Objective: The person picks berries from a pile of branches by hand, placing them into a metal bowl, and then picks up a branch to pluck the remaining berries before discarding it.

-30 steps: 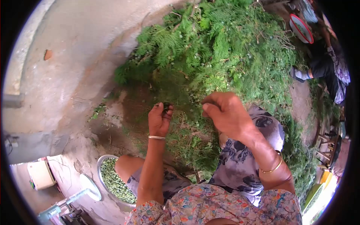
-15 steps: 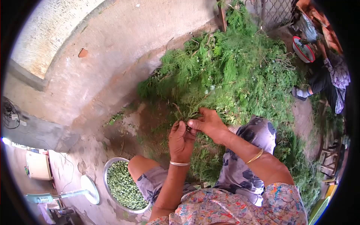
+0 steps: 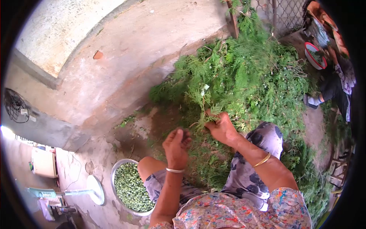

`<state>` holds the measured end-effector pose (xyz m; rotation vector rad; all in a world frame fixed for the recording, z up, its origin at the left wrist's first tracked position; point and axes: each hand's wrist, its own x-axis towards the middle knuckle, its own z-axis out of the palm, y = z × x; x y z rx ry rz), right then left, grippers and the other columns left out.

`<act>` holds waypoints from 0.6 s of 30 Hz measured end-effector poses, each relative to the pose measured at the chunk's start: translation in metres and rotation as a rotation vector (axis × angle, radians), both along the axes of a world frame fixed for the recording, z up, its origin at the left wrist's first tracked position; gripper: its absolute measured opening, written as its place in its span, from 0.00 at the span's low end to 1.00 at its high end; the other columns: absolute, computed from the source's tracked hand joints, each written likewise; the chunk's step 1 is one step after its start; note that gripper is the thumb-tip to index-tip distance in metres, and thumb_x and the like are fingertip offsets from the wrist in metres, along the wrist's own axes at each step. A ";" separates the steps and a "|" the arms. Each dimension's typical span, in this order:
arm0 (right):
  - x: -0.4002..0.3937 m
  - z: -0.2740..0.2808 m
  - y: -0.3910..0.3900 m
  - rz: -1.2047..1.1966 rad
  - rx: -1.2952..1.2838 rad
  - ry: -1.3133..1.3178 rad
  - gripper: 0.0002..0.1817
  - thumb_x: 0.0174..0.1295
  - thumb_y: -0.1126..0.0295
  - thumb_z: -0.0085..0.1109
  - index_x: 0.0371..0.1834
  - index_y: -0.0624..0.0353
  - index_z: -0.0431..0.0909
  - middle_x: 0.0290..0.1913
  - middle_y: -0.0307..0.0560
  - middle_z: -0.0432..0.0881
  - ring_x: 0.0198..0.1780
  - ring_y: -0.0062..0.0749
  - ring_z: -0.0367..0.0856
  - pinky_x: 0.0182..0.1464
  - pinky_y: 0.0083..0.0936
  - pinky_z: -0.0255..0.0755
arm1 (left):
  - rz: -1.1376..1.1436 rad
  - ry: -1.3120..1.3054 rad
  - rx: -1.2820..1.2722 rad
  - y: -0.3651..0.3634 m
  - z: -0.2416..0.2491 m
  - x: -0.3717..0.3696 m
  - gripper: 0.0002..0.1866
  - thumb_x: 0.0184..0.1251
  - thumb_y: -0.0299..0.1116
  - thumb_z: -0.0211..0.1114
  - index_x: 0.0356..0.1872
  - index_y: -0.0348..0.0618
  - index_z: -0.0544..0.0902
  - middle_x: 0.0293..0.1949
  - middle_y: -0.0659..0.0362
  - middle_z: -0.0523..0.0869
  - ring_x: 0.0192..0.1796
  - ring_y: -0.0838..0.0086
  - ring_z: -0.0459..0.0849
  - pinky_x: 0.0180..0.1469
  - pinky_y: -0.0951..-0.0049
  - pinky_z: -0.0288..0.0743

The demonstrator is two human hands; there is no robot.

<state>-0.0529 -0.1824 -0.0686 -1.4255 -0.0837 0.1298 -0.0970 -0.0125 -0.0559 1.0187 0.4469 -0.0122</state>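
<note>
My right hand [image 3: 224, 131] pinches a small evergreen sprig [image 3: 204, 103] that has scale-like green leaves and pale cones at its tip. To its left, apart from the sprig, my left hand [image 3: 177, 148] is closed with its fingers curled; whatever may lie inside them is hidden. A large heap of cut evergreen branches [image 3: 244, 72] spreads on the ground beyond my hands. Left of my knee stands a metal basin [image 3: 114, 179] filled with small green cones [image 3: 133, 187].
A co-worker's leg [image 3: 329, 89] shows at the far right near a red-rimmed bowl [image 3: 307, 45] holding green bits. At left are a standing fan [image 3: 95, 189] and a coiled black cable [image 3: 15, 107]. A concrete wall [image 3: 152, 34] curves behind the heap.
My hands have come apart. The left hand has drawn back down and left off the sprig, while the right hand keeps the sprig and has shifted slightly right.
</note>
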 end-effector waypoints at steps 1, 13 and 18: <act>-0.003 0.003 0.000 -0.015 -0.093 -0.107 0.08 0.58 0.81 0.56 0.41 0.69 0.77 0.30 0.48 0.81 0.27 0.27 0.76 0.28 0.27 0.72 | -0.010 -0.085 0.056 0.007 0.010 0.007 0.11 0.66 0.27 0.59 0.46 0.32 0.78 0.38 0.53 0.84 0.36 0.71 0.83 0.37 0.75 0.78; -0.012 0.020 -0.010 0.377 -0.848 -0.538 0.26 0.38 0.83 0.59 0.47 0.62 0.73 0.23 0.62 0.75 0.32 0.60 0.77 0.33 0.46 0.69 | -0.341 -0.231 0.086 0.022 0.036 0.042 0.18 0.70 0.40 0.57 0.51 0.35 0.77 0.40 0.59 0.83 0.35 0.75 0.82 0.31 0.72 0.79; -0.010 0.022 -0.011 0.443 -0.919 -0.536 0.27 0.36 0.84 0.59 0.46 0.65 0.73 0.23 0.59 0.77 0.33 0.58 0.78 0.35 0.45 0.71 | -0.331 -0.135 0.090 0.022 0.033 0.040 0.16 0.64 0.31 0.63 0.51 0.35 0.78 0.38 0.60 0.83 0.36 0.76 0.82 0.33 0.72 0.79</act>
